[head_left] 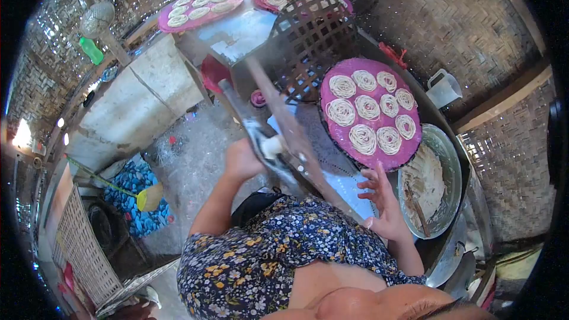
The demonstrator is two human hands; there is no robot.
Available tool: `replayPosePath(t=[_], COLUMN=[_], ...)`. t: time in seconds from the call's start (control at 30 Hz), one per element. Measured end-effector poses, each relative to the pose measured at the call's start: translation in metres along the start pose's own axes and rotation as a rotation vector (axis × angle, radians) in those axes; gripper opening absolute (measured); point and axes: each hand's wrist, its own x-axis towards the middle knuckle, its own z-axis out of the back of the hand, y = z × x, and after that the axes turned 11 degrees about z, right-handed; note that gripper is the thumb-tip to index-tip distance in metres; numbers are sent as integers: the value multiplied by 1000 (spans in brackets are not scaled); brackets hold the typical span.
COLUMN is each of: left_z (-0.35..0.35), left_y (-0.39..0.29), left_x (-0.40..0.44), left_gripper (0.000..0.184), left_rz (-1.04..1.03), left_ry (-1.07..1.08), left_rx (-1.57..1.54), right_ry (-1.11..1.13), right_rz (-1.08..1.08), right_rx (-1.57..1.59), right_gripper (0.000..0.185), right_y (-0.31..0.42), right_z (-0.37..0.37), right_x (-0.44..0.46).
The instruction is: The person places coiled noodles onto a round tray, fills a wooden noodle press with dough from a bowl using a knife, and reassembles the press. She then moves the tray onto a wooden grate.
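My left hand (243, 160) is closed around the edge of a grey metal press (256, 131), slightly blurred. White dough (272, 147) shows in the press, beside a long wooden beam (278, 106) that slants down toward my body. My right hand (384, 198) is raised with its fingers apart and holds nothing; a little white residue clings near the thumb. Just beyond its fingertips lies a round pink tray (335, 127) bearing several coils of pale noodle-like dough (367, 107). To its right stands a large basin (446, 142) of pale dough (424, 178) with a wooden stick (417, 208) in it.
More pink trays of coils (201, 8) rest at the back. An openwork woven basket (311, 41) leans near them. A white jug (443, 88) stands at right. On the left are a low wall (133, 104), a blue patterned cloth (133, 184) and a wicker panel (83, 243).
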Motion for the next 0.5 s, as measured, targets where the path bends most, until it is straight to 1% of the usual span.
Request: replayPosePath(t=[0.1, 0.13, 0.2, 0.23, 0.27, 0.3, 0.37, 0.43, 0.5], left_z=[-18, -26, -40, -45, -51, -59, -79, -124, -134], left_y=[67, 77, 87, 86, 82, 75, 58, 55, 37], left_x=[3, 4, 12, 18, 25, 32, 44, 62, 70], left_gripper=[50, 49, 47, 46, 46, 45, 44, 44, 42], left_rz=[182, 222, 297, 271, 241, 208, 193, 127, 126], left_ry=[1, 101, 288, 339, 393, 446, 465, 465, 519], left_rx=[158, 181, 215, 214, 213, 209, 120, 126, 45], right_ry=[27, 34, 105, 139, 141, 183, 267, 250, 224], right_rz=[-91, -88, -118, -130, -127, -132, -139, -147, -155], right_rx=[57, 49, 8, -15, -25, -67, -156, -174, -190], right_gripper=[97, 87, 82, 79, 72, 71, 70, 67, 64], right_y=[-8, -8, -12, -13, -7, -5, -2, 1, 3], right_z=[-8, -13, -21, -24, -33, -38, -45, -50, -53], right_x=[1, 4, 6, 8, 13, 15, 18, 19, 17])
